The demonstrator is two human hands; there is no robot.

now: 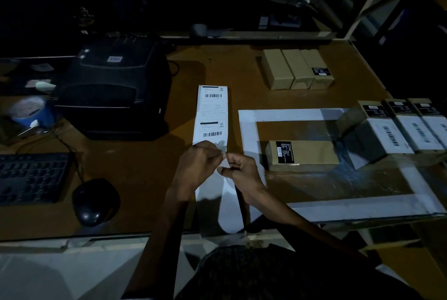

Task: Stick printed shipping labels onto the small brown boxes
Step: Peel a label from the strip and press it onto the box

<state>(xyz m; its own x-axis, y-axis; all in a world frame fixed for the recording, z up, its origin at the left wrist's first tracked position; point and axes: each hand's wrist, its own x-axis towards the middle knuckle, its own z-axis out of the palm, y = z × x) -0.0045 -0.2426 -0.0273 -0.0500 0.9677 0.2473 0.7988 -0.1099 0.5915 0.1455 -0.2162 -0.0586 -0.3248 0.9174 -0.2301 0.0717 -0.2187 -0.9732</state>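
Pinching at the near end of the label strip, both hands meet at the middle of the table, fingers curled tight on the paper: the left hand grips the strip's lower edge just under the second barcode, and the right hand, touching it knuckle to knuckle, nips the same edge from the other side. Away from the hands the strip lies flat on the brown top with two printed labels showing, one above the other; toward the person a blank white tail of backing runs under the wrists to the table's near edge. Just right of the right hand sits one small brown box on its side, black sticker facing up, inside a white taped rectangle, not touching either hand. Farther right, three labelled boxes stand in a row, white barcode labels on their fronts. At the far side, well apart from the hands, three plain boxes are packed side by side. Left of the strip looms the black label printer, with a keyboard and mouse nearer the person, all in dim light
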